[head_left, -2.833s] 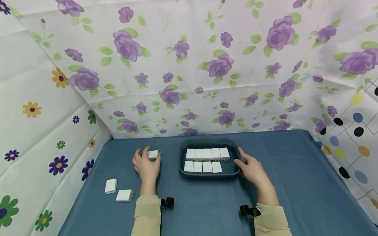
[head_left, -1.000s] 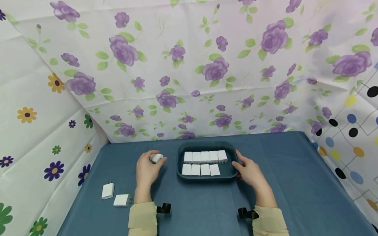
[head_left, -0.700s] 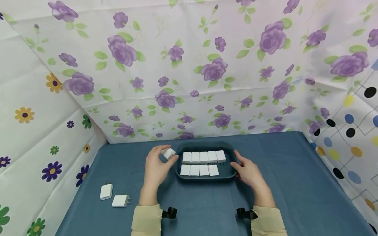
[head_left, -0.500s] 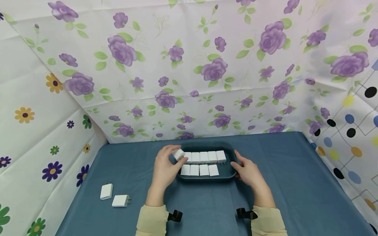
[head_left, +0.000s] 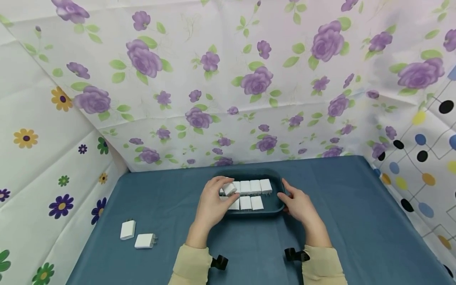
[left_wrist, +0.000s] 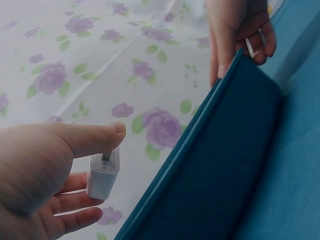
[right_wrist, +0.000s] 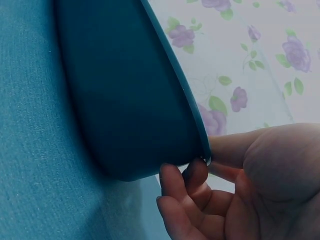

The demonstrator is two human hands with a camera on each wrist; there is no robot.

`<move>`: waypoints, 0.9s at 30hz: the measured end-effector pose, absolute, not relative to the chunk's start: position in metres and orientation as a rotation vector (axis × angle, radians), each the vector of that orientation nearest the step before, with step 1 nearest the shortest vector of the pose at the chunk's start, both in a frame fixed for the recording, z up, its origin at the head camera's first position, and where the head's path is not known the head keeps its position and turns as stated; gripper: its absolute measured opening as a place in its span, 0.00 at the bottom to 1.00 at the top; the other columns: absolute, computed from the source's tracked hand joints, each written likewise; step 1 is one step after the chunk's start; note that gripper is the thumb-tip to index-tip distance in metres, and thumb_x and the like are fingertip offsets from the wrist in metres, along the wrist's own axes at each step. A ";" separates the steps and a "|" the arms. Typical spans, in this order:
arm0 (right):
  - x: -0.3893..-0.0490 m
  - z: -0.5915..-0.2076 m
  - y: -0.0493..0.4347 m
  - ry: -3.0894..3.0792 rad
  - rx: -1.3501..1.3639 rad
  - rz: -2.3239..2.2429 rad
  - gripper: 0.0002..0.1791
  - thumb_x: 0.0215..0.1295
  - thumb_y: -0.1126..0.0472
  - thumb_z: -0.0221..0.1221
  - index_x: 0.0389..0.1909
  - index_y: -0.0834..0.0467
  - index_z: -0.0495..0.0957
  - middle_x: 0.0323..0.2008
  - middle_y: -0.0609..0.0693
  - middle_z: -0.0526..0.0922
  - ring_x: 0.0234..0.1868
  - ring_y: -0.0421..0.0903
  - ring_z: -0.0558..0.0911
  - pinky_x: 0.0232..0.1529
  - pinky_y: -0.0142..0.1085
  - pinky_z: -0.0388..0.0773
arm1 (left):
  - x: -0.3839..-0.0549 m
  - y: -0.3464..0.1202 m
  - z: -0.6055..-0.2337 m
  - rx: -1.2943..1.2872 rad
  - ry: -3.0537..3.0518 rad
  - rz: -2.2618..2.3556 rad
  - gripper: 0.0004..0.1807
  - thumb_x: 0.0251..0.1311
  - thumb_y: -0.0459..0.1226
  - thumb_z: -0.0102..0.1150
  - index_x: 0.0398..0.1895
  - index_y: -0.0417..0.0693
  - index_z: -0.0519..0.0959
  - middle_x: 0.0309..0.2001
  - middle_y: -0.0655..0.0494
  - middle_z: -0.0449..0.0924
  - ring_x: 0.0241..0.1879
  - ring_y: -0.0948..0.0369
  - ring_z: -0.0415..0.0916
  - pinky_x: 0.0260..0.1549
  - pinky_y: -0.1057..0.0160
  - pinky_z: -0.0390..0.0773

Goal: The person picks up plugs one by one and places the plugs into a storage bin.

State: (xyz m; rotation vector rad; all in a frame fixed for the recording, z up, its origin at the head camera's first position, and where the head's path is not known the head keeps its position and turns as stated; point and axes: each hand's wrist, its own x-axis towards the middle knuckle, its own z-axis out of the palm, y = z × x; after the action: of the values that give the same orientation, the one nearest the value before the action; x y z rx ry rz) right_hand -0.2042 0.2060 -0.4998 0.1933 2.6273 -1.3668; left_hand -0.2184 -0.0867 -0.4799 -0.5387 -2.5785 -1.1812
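Observation:
My left hand [head_left: 212, 203] pinches a white plug-in charger [head_left: 229, 188] between thumb and fingers, over the left part of a dark teal tray [head_left: 276, 213]. In the left wrist view this charger [left_wrist: 103, 175] is tilted, a metal prong showing by the thumb. Several white chargers lie in two rows in the tray, such as one at the back right [head_left: 265, 185]; my left hand hides some at the left end. My right hand [head_left: 301, 204] grips the tray's right end. The right wrist view shows its fingers at the rim [right_wrist: 192, 107].
Two more white chargers, one standing nearer the left edge [head_left: 128, 229] and one lying beside it [head_left: 145, 240], are on the blue-covered table [head_left: 342, 221]. A flowered sheet [head_left: 213, 138] hangs behind the table, with patterned sheets at both sides.
My left hand has lifted the charger off the table on the left and carried it right, over the tray. The right hand has stayed at the tray's right end.

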 end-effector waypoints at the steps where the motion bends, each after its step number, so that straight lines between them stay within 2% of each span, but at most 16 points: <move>1: -0.204 -0.500 0.206 2.627 0.194 -1.364 0.38 0.85 0.52 0.55 0.88 0.49 0.52 0.33 0.55 0.77 0.32 0.53 0.84 0.35 0.44 0.80 | -0.218 -0.084 -0.480 -0.548 -2.588 -1.186 0.26 0.64 0.42 0.78 0.64 0.49 0.85 0.65 0.49 0.79 0.63 0.47 0.76 0.55 0.43 0.80; 4: -0.204 -0.499 0.206 2.629 0.187 -1.356 0.38 0.85 0.52 0.55 0.88 0.49 0.52 0.33 0.55 0.77 0.32 0.53 0.84 0.34 0.44 0.79 | -0.217 -0.073 -0.479 -0.583 -2.623 -1.193 0.26 0.65 0.42 0.77 0.65 0.51 0.85 0.66 0.50 0.79 0.64 0.48 0.75 0.53 0.45 0.80; 11: -0.205 -0.499 0.206 2.648 0.190 -1.313 0.38 0.85 0.52 0.55 0.88 0.50 0.52 0.32 0.55 0.78 0.32 0.53 0.84 0.33 0.44 0.78 | -0.222 -0.037 -0.479 -0.717 -2.746 -1.127 0.27 0.65 0.43 0.77 0.67 0.54 0.83 0.67 0.51 0.78 0.67 0.49 0.75 0.61 0.46 0.78; 16: -0.206 -0.498 0.206 2.660 0.191 -1.276 0.38 0.85 0.52 0.55 0.88 0.50 0.52 0.32 0.55 0.79 0.32 0.52 0.84 0.34 0.44 0.78 | -0.231 -0.014 -0.481 -0.755 -2.864 -1.070 0.28 0.65 0.47 0.76 0.68 0.58 0.83 0.68 0.53 0.78 0.65 0.52 0.77 0.58 0.50 0.80; 20: -0.205 -0.499 0.207 2.653 0.189 -1.270 0.38 0.85 0.51 0.55 0.88 0.51 0.52 0.33 0.55 0.79 0.32 0.51 0.84 0.34 0.44 0.79 | -0.236 -0.002 -0.487 -0.783 -2.918 -1.094 0.26 0.67 0.47 0.75 0.68 0.58 0.83 0.68 0.54 0.79 0.65 0.52 0.77 0.58 0.52 0.81; 24: -0.205 -0.499 0.207 2.644 0.186 -1.273 0.38 0.85 0.51 0.55 0.88 0.50 0.51 0.32 0.54 0.79 0.33 0.52 0.85 0.34 0.44 0.78 | -0.240 0.004 -0.493 -0.876 -2.913 -1.169 0.26 0.68 0.46 0.74 0.67 0.54 0.84 0.65 0.54 0.82 0.58 0.56 0.81 0.51 0.58 0.82; 27: -0.205 -0.498 0.207 2.642 0.183 -1.284 0.38 0.85 0.50 0.55 0.88 0.49 0.51 0.32 0.54 0.79 0.33 0.52 0.85 0.33 0.43 0.78 | -0.243 0.008 -0.498 -0.958 -2.909 -1.225 0.25 0.69 0.47 0.73 0.67 0.53 0.84 0.60 0.55 0.84 0.47 0.61 0.81 0.42 0.63 0.81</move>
State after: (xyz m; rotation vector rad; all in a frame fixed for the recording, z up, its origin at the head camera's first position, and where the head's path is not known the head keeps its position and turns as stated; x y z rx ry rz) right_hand -0.2051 0.2067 -0.4983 0.1830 2.6423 -1.2835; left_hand -0.2427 0.0077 -0.4985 -0.9581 -2.9090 -1.2248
